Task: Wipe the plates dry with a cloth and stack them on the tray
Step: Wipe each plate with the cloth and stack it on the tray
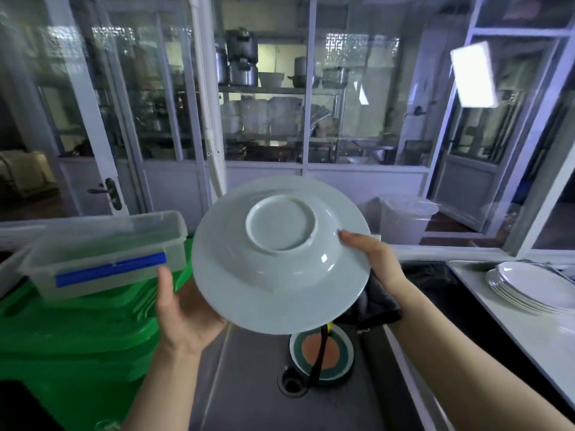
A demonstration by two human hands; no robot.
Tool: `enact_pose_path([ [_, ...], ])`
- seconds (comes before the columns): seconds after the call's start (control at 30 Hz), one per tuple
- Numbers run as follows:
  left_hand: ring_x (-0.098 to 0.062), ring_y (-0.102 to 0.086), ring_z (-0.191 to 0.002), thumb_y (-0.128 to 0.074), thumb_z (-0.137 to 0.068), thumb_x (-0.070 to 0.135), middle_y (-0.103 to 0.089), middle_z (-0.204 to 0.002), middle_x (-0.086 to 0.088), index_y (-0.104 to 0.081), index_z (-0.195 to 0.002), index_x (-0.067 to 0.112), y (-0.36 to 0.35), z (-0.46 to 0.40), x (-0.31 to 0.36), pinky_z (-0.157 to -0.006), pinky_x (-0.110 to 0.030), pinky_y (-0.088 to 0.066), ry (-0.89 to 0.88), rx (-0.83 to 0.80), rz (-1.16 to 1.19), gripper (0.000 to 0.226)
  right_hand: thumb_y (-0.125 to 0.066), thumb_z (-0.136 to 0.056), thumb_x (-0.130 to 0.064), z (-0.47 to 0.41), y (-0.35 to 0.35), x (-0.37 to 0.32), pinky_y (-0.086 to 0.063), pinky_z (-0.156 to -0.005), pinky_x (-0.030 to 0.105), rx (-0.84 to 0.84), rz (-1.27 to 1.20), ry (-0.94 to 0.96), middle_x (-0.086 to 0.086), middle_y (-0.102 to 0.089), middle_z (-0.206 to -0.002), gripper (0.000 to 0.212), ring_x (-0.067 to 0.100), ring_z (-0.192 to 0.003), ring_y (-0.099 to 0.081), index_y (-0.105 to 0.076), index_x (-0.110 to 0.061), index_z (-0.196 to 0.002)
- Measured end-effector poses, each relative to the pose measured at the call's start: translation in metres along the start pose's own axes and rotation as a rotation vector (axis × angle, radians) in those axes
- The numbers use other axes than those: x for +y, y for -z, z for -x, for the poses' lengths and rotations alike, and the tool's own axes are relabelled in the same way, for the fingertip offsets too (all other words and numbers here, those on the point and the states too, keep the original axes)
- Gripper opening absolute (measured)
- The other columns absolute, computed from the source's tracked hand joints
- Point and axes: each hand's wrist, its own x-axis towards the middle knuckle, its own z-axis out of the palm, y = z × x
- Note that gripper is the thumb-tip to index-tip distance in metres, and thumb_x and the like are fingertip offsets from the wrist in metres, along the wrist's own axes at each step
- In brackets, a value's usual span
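A person holds a pale plate (281,255) up over a steel sink (249,384), its underside and round foot ring turned toward the camera. The left hand (183,315) grips the plate's lower left rim, thumb pointing up beside the edge, the fingers hidden behind the plate. The right hand (371,255) holds the right rim, thumb lying on the underside, and a dark cloth (375,301) hangs bunched beneath that hand, pressed against the plate's far side; how the hidden fingers lie cannot be told. Below the plate, in the sink, lies a smaller dish (323,353) with green and orange rings, next to the drain (291,381), with a dark strip crossing it. Left of the plate sits a clear plastic box (102,244) with a blue clip, resting on a green bin (77,331). Right of the plate, well apart, a stack of white plates (529,290) stands on a white tray (513,331). Behind the plate, glass partitions show shelves (280,91) of metal pots and containers.
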Motion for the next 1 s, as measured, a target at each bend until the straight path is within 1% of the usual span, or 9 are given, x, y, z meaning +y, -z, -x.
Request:
enact_pose_path([
  [0.1, -0.048, -0.031, -0.137, -0.039, -0.102, 0.031, -0.034, -0.147, -0.033, -0.031, -0.146, -0.004, -0.009, -0.015, 0.03, -0.115, -0.059, -0.012, 0.065, 0.024, -0.072, 0.057, -0.068, -0.074, -0.019, -0.001, 0.002, -0.011, -0.056, -0.061, 0.028, -0.019, 0.072, -0.003, 0.012, -0.074, -0.085, 0.018, 0.025, -0.072, -0.072, -0.079, -0.008, -0.083],
  [0.2, -0.046, -0.042, -0.131, -0.022, -0.095, 0.005, -0.045, -0.139, -0.034, -0.042, -0.14, -0.008, -0.026, -0.016, 0.043, -0.113, -0.057, -0.023, -0.004, 0.196, -0.263, 0.051, -0.076, -0.07, -0.02, -0.007, 0.005, -0.017, -0.057, -0.061, 0.029, 0.1, 0.157, -0.015, 0.011, -0.074, -0.083, 0.023, 0.024, -0.071, -0.071, -0.076, -0.007, -0.089],
  [0.3, -0.028, -0.07, -0.096, -0.037, -0.072, 0.006, -0.073, -0.105, -0.011, -0.076, -0.105, 0.019, -0.029, -0.022, 0.035, -0.079, -0.046, -0.058, -0.007, 0.086, -0.306, 0.053, -0.074, -0.077, -0.033, -0.014, 0.014, -0.022, -0.057, -0.077, 0.035, 0.43, 0.222, 0.026, 0.011, -0.072, -0.096, 0.04, 0.025, -0.084, -0.07, -0.067, -0.007, -0.106],
  [0.37, -0.024, -0.073, -0.081, -0.042, -0.069, 0.012, -0.076, -0.091, -0.006, -0.079, -0.091, 0.026, -0.035, -0.017, 0.032, -0.063, -0.04, -0.06, -0.086, 0.099, -0.42, 0.045, -0.073, -0.083, -0.029, -0.014, 0.022, -0.025, -0.055, -0.064, 0.027, 0.62, 0.255, 0.131, 0.004, -0.071, -0.09, 0.016, 0.017, -0.076, -0.07, -0.065, -0.019, -0.092],
  [0.43, -0.021, -0.073, -0.075, -0.039, -0.07, 0.009, -0.075, -0.084, -0.003, -0.08, -0.084, 0.029, -0.041, -0.015, 0.029, -0.058, -0.037, -0.06, -0.121, 0.094, -0.479, 0.047, -0.072, -0.084, -0.022, -0.012, 0.026, -0.028, -0.056, -0.067, 0.03, 0.667, 0.309, 0.256, 0.0, -0.072, -0.086, 0.008, 0.019, -0.076, -0.069, -0.064, -0.024, -0.082],
  [0.57, -0.014, -0.073, -0.076, -0.043, -0.069, 0.001, -0.075, -0.081, 0.004, -0.078, -0.081, 0.036, -0.064, -0.02, 0.026, -0.059, -0.033, -0.06, -0.262, 0.081, -0.543, 0.051, -0.065, -0.085, 0.0, -0.011, 0.006, -0.031, -0.046, -0.078, 0.013, 0.396, 0.815, 0.647, -0.007, -0.067, -0.093, 0.033, 0.011, -0.085, -0.059, -0.071, -0.03, -0.097],
  [0.7, -0.01, -0.072, -0.083, -0.046, -0.075, -0.003, -0.075, -0.087, 0.009, -0.077, -0.086, 0.038, -0.073, -0.029, 0.018, -0.065, -0.032, -0.06, -0.415, 0.116, -0.533, 0.053, -0.066, -0.082, 0.0, -0.01, -0.014, -0.02, -0.035, -0.083, 0.03, 0.301, 1.415, 0.84, 0.005, -0.06, -0.121, 0.045, 0.027, -0.099, -0.048, -0.067, -0.023, -0.121],
  [0.87, -0.017, -0.069, -0.091, -0.045, -0.086, -0.013, -0.075, -0.095, 0.004, -0.067, -0.102, 0.021, -0.079, -0.045, -0.002, -0.078, -0.035, -0.058, -0.546, 0.284, -0.426, 0.044, -0.071, -0.07, -0.006, 0.009, -0.058, 0.009, -0.049, -0.082, 0.04, 0.2, 1.446, 0.983, 0.012, -0.061, -0.119, 0.053, 0.038, -0.092, -0.056, -0.068, -0.019, -0.121],
  [1.0, -0.017, -0.069, -0.095, -0.06, -0.074, -0.004, -0.074, -0.101, -0.001, -0.064, -0.11, 0.012, -0.084, -0.045, -0.009, -0.083, -0.03, -0.057, -0.639, 0.23, -0.391, 0.04, -0.049, -0.067, -0.014, 0.015, -0.084, 0.019, -0.041, -0.087, 0.031, 0.011, 1.464, 0.996, 0.011, -0.058, -0.125, 0.057, 0.033, -0.093, -0.051, -0.068, -0.02, -0.12],
])
